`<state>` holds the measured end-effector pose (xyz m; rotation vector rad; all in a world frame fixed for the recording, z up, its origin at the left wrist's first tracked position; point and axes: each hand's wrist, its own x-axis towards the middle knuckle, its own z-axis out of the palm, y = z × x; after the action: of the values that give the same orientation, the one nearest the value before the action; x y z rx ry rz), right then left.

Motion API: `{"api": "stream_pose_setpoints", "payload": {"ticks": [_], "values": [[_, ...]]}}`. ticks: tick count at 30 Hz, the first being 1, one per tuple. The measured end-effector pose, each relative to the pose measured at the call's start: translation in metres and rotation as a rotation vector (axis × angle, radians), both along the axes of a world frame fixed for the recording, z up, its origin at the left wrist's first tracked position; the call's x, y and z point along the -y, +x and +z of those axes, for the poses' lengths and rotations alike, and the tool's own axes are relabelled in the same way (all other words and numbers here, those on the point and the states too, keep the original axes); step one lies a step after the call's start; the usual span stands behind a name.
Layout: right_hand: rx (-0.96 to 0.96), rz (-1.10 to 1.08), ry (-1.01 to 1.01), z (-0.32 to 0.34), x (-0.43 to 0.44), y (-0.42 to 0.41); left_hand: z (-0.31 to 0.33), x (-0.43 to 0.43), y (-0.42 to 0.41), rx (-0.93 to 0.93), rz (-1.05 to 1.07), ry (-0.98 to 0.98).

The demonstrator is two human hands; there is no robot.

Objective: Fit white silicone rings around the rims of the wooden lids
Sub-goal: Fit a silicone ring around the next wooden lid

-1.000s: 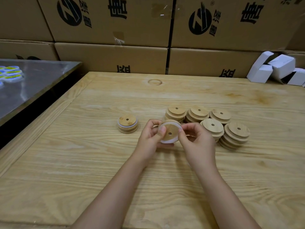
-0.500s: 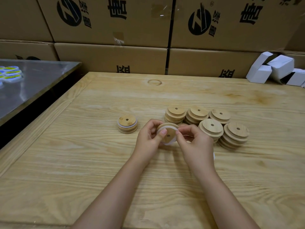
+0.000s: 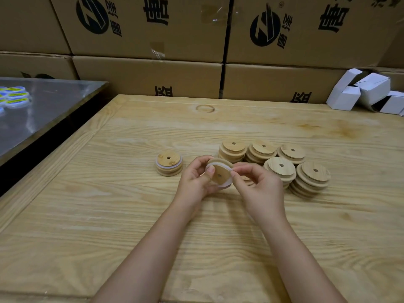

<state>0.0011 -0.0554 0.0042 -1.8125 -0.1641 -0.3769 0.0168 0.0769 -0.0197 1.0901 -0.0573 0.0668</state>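
Note:
A round wooden lid [image 3: 220, 173] with a small centre hole is held tilted above the table by my left hand [image 3: 196, 180], thumb on its face. A white silicone ring [image 3: 220, 165] lies around the lid's rim. My right hand [image 3: 258, 182] pinches the ring at the lid's upper right edge. To the left, a small stack of lids with white rings [image 3: 169, 163] stands on the table. Several stacks of bare wooden lids [image 3: 275, 158] stand close behind and to the right of my hands.
The work goes on over a pale wooden table [image 3: 131, 215]. A steel-topped table [image 3: 43, 106] with small labelled items [image 3: 15, 96] lies to the left across a dark gap. Cardboard boxes [image 3: 153, 29] wall the back; white folded cartons [image 3: 367, 90] sit at the back right.
The lid has turned slightly in my hands, and my right fingers have shifted along the rim toward its top, working the white ring on. The stacks have not moved.

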Motion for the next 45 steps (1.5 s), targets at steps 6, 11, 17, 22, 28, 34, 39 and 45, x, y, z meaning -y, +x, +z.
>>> {"api": "stream_pose_setpoints", "payload": {"ticks": [6,11,17,22,28,34,39,45], "values": [[0.165,-0.09,-0.204,0.002,-0.003,-0.006,-0.004,-0.006,-0.001,0.11,0.054,0.273],[0.161,-0.083,-0.261,0.0,-0.003,-0.005,-0.007,-0.005,-0.004,0.246,0.103,0.512],[0.211,-0.113,-0.371,-0.003,-0.002,-0.003,-0.006,-0.003,-0.004,0.246,0.126,0.497],[0.177,-0.144,-0.298,-0.005,-0.002,-0.002,-0.005,-0.003,-0.003,0.225,0.14,0.482],[0.032,-0.118,-0.074,-0.006,-0.001,0.001,-0.004,-0.003,0.0,0.213,0.142,0.486],[-0.057,-0.085,0.063,-0.005,0.001,0.005,-0.004,-0.003,0.001,0.202,0.13,0.446],[-0.018,-0.05,0.016,0.0,0.002,0.003,-0.004,-0.003,0.001,0.178,0.096,0.337],[0.006,-0.061,-0.096,0.0,0.004,0.002,-0.004,-0.007,-0.001,0.213,0.049,0.4]]}}
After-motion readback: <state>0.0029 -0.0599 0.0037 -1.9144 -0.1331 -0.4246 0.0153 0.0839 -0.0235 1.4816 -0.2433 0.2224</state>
